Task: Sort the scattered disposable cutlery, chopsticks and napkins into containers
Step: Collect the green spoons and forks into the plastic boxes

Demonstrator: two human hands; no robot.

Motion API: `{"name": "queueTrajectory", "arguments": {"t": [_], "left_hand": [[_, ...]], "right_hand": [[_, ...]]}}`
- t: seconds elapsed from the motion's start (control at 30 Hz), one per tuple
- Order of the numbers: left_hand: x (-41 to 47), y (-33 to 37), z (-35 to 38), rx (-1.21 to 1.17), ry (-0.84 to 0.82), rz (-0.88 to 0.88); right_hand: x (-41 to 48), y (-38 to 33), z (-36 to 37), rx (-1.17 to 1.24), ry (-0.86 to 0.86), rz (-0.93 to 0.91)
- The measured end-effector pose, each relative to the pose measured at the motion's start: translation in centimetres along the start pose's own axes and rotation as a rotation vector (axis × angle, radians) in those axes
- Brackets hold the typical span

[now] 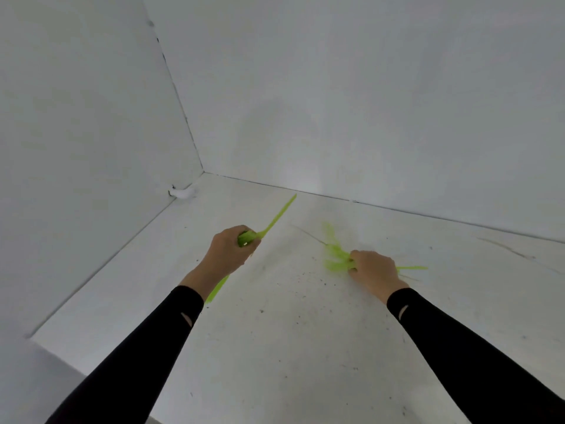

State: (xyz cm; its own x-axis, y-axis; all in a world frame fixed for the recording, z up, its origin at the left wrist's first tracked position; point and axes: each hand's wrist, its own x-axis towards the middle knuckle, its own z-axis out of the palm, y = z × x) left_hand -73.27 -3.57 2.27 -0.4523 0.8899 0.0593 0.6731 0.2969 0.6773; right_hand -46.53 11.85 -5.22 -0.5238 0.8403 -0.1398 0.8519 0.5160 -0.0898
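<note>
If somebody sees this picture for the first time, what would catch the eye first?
Bright green stands out against the white table. The left hand grips long green cutlery pieces left of centre; the right hand grips a blurred green bunch further right. Both arms wear black sleeves.

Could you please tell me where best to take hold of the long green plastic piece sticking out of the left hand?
Probably the long green plastic piece is best pinched on its free far stretch, coming from the right: it juts bare beyond the left hand, which covers its middle.
</note>
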Motion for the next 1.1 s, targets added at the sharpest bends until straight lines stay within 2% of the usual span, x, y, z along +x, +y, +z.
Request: {"name": "queueTrajectory", "arguments": {"t": [0.1, 0.2, 0.27, 0.4, 0.53, 0.7, 0.8, 0.9, 1.1], "left_hand": [[-1.0, 1.1, 0.7, 0.01, -0.01, 0.023], [-1.6, 2.6, 1.7, -0.019, -0.039, 0.006], [-1.6, 4.1, 2.7, -0.042, -0.06, 0.004], [-1.7, 9.0, 6.1, -0.04, -0.075, 0.045], [-1.7, 15.2, 10.6, -0.068, -0.08, 0.074], [-2.8, 24.5, 18.9, -0.467, -0.204, 0.013], [-4.1, 28.7, 23.9, -0.797, -0.311, -0.072], [-5.7, 32.0, 28.5, -1.051, -0.348, -0.166], [-9.6, 36.1, 35.7, -1.267, -0.376, -0.42]], "right_hand": [[-0.7, 0.3, 0.1, 0.033, 0.013, 0.058], [-1.7, 1.6, -1.1, 0.247, 0.066, 0.133], [-2.4, 3.4, -2.8, 0.382, 0.162, 0.162], [-4.5, 9.0, -6.9, 0.385, 0.381, 0.14], [-7.7, 15.1, -9.8, 0.476, 0.412, 0.11], [-13.0, 22.6, -10.2, 0.677, 0.322, 0.142], [-16.2, 26.4, -9.3, 0.781, 0.332, 0.175], [-19.0, 29.7, -7.7, 0.875, 0.339, 0.227], [-23.2, 34.2, -4.0, 0.999, 0.326, 0.276]]}}
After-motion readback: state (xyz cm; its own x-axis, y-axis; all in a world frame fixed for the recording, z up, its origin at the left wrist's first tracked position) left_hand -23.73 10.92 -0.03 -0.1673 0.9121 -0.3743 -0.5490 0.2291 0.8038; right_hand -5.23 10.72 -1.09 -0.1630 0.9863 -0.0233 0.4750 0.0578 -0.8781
